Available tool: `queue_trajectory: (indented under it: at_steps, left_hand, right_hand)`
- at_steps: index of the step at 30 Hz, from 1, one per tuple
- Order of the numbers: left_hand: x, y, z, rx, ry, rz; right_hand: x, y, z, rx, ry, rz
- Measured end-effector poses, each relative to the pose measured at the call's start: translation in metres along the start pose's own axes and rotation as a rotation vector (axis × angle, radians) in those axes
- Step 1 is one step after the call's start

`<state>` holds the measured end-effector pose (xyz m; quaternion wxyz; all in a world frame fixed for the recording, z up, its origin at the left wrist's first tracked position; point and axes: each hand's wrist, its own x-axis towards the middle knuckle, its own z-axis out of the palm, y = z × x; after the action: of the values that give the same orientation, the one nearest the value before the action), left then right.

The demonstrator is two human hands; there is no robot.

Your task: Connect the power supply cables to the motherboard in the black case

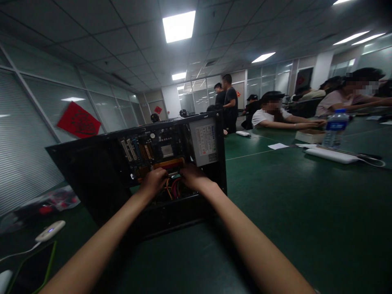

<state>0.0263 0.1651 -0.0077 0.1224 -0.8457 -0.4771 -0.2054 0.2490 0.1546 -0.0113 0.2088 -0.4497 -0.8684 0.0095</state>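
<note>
An open black computer case [183, 210] stands on the green table, its inside facing me. Both of my hands reach into it, at the lower edge of the motherboard [156, 143]. My left hand [156, 179] is closed, fingers curled at the left end of a narrow RAM stick [174, 174]. At the stick's right end my right hand [193, 176] is closed too; its fingertips are dark and partly hidden. Just above lies an orange-red strip [170, 164]. Red and yellow cables [174, 188] hang below the hands. A silver power supply [204, 141] fills the upper right corner.
A phone with a green edge [35, 265], a white cabled device [50, 231] and a plastic bag [58, 200] lie left. On the right are a water bottle [336, 128], a white power strip [332, 155], paper [278, 146] and an open box [309, 136]. Several people sit or stand beyond.
</note>
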Motion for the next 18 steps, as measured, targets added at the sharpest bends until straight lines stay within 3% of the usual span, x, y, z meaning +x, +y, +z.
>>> queue_trajectory:
  at_steps: [11,18]
  left_hand:
    - [0.000,-0.002,0.005,0.088,-0.085,-0.063]
    - [-0.002,0.003,0.003,0.071,-0.083,-0.083]
  right_hand:
    - [-0.009,-0.012,-0.007,-0.085,-0.030,-0.027]
    - [-0.003,-0.008,0.006,-0.085,-0.009,-0.103]
